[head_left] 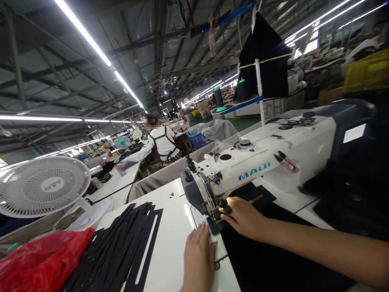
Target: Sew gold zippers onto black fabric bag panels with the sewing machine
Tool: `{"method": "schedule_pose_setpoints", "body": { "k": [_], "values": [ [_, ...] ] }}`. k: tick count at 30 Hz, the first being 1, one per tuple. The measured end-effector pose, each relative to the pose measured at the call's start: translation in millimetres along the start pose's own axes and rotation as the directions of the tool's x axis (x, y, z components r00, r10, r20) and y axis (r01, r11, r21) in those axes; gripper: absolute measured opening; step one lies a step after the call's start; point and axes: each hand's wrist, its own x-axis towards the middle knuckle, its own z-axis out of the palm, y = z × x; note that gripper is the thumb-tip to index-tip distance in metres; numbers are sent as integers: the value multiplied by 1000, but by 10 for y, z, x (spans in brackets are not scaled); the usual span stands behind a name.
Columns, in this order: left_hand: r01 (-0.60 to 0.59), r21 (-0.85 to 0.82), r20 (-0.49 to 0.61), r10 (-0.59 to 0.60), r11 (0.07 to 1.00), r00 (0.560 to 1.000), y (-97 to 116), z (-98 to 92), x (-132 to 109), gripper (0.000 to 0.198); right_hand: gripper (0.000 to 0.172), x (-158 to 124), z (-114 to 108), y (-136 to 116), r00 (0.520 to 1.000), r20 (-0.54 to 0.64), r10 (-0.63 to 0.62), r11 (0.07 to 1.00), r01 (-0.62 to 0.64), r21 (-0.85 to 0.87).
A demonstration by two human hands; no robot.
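The sewing machine [261, 162] has a smooth, glossy white painted casing with a grey matt face plate and shiny bare metal parts by the needle. Under the hands lies matt black cloth [258, 259], soft and dull. The table [173, 247] is smooth white laminate with a faint sheen. Near left, a stack of black cut strips [121, 247] looks flat and matt, and a red plastic bag [39, 263] is crinkled and glossy. The fan [42, 186] is white plastic, its grille slightly shiny

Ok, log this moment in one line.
left hand: flat on table | right hand: on black fabric at needle | sewing machine | cut strips left
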Motion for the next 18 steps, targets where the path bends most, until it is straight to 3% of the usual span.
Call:
{"method": "schedule_pose_setpoints", "body": {
  "k": [5,18],
  "values": [
    [-35,-31,-31,34,999,999,-59,196,153,27,33,-196,136,-74,982,70,-177,982,171,85],
    [-91,-53,19,93,994,996,-90,213,274,24,31,-80,159,-7,979,91,-184,980,177,87]
  ]
}}
